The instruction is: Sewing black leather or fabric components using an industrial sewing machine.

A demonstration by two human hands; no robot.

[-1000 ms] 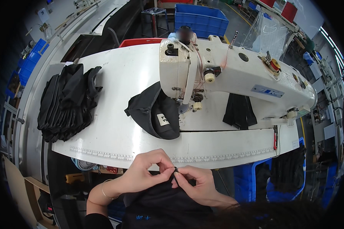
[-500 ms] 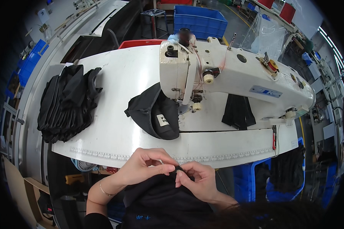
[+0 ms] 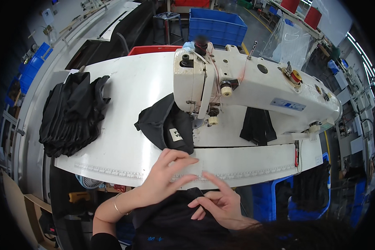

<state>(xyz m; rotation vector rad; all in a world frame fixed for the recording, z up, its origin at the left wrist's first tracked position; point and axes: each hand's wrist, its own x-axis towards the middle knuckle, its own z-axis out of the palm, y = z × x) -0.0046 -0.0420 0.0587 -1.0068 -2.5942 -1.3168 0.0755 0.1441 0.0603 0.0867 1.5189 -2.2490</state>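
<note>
Just over the front edge of the table, my left hand (image 3: 167, 177) hangs with thumb and fingers spread, nothing between them. Beside it my right hand (image 3: 221, 204) pinches a small black fabric strip (image 3: 195, 193) between thumb and curled fingers, its index finger stretched out. The strip's lower part blends into dark clothing. Beyond my hands a dark fabric piece with a white label (image 3: 152, 125), shaped like a cap or hood, lies at the needle of a white sewing machine (image 3: 246, 79); its right edge is under the presser foot.
A pile of black fabric pieces (image 3: 73, 116) lies at the table's left. Black strips (image 3: 258, 125) rest under the machine arm, and a red-handled tool (image 3: 296, 154) near the right end. A printed ruler (image 3: 112, 170) runs along the front edge. Blue bins (image 3: 264, 200) stand below right.
My hands were together on the small black strip. The left hand has let go and opened, moving slightly up; the right keeps the strip and has stretched out its index finger.
</note>
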